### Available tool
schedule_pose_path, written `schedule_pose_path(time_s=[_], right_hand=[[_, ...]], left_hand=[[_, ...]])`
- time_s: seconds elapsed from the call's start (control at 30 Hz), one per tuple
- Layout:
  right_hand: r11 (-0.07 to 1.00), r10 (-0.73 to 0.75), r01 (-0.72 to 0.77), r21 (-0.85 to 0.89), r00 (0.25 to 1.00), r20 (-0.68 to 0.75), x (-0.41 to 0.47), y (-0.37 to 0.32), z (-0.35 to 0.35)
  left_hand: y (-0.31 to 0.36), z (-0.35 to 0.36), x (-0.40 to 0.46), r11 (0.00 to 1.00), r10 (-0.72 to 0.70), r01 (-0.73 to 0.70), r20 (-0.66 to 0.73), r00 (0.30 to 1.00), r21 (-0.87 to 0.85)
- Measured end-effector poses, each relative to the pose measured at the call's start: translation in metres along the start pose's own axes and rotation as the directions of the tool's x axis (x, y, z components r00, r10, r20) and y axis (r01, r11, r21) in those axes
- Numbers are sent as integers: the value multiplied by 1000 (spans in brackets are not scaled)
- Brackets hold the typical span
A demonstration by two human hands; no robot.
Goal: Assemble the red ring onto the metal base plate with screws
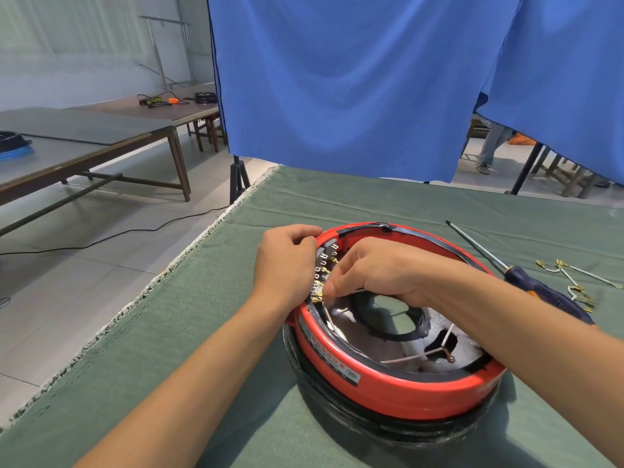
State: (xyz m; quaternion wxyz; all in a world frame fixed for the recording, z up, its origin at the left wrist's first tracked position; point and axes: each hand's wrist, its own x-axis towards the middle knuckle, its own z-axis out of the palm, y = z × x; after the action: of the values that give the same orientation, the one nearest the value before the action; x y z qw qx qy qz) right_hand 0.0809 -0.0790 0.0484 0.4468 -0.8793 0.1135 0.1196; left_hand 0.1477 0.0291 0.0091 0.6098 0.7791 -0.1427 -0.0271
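Red ring (388, 393) steadied by left hand (287, 261); brass terminal (319, 292) pinched in right hand (374, 271) fingers — should be seated squarely.

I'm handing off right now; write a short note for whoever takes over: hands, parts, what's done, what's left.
Left hand grips the red ring's far-left rim. Right hand pinches a brass connector at the terminal strip inside the ring. The ring sits over the metal plate on the green cloth. Screwdriver and spare wires lie to the right, untouched. Done: ring seated. Left: wiring, then screws; none visible yet.
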Motion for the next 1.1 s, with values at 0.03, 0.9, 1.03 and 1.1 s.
schedule_pose_path(time_s=[0.03, 0.9, 1.03, 1.1], right_hand=[[1000, 5, -5, -18, 1000, -6, 1, -2, 0], [958, -276, 167, -234, 763, -585, -30, 45, -24], [920, -327, 16, -392, 583, -743, -51, 70, -39], [913, -308, -51, -404, 562, -768, -57, 81, -45]], left_hand=[[0, 0, 0, 1000, 1, -1, 0, 1000, 3], [5, -3, 2, 924, 169, -211, 153, 974, 320], [8, -6, 0, 887, 186, -248, 189, 964, 391], [10, -6, -2, 864, 201, -265, 188, 961, 429]])
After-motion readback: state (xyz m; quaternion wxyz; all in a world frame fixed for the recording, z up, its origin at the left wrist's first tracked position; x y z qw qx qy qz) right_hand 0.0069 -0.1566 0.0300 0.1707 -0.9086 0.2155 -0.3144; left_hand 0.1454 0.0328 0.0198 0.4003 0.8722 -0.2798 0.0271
